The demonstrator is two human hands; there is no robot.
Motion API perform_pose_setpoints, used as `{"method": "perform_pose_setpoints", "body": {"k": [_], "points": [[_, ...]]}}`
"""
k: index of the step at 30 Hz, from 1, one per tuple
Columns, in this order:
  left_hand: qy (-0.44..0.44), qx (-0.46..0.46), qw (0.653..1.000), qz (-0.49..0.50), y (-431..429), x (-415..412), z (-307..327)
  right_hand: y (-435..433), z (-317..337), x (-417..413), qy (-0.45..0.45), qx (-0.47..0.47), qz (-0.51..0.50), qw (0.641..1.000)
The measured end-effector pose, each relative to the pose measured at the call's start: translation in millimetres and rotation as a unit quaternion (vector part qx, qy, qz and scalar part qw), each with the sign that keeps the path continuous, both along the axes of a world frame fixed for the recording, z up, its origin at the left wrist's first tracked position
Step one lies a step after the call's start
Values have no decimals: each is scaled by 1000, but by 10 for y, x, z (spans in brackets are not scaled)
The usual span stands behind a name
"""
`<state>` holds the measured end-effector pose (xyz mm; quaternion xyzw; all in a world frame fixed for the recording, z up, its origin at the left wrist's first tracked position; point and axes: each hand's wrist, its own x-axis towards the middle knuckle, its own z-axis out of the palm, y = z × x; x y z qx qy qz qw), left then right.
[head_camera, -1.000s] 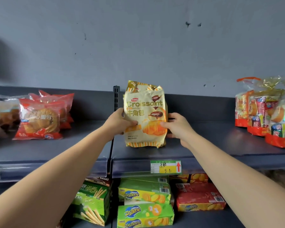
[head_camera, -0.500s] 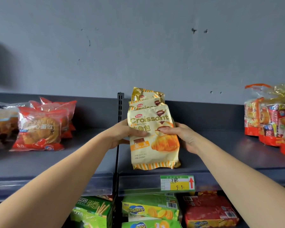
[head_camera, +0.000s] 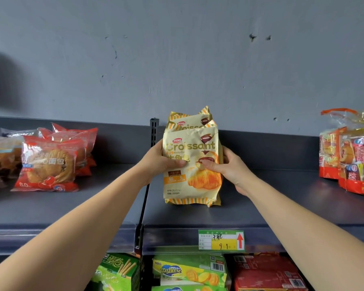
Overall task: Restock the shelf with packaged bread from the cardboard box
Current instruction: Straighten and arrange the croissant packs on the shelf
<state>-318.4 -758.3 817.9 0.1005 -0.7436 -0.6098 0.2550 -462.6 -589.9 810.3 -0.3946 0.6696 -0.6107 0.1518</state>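
Our left hand (head_camera: 164, 162) and right hand (head_camera: 225, 166) clamp front croissant bag (head_camera: 192, 164) at mid-sides, fingers closed round it. Bag upright on shelf (head_camera: 282, 211); seems light, soft, crushable. More bags behind, count unclear.

Price tag (head_camera: 221, 239) on the rail — green biscuit boxes (head_camera: 189, 272) below.

Pale yellow croissant bags (head_camera: 191, 164) (orange-and-white striped edges), dark grey shelf (head_camera: 282, 206), red bread packs (head_camera: 48, 164)
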Motion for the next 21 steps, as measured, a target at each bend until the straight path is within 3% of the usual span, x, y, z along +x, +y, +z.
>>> {"method": "perform_pose_setpoints", "body": {"k": [9, 13, 17, 21], "points": [[31, -96, 991, 92, -35, -16, -14, -87, 24, -6, 64, -60, -19, 996], [6, -54, 997, 51, -11, 26, -65, -116, -24, -43, 23, -43, 2, 999], [-60, -48, 996, -50, -29, 107, -145, -80, -52, -120, 7, -18, 22, 1000], [-74, -67, 994, -33, 6, 94, -164, -36, -40, -197, 14, 70, 122, 990]]}}
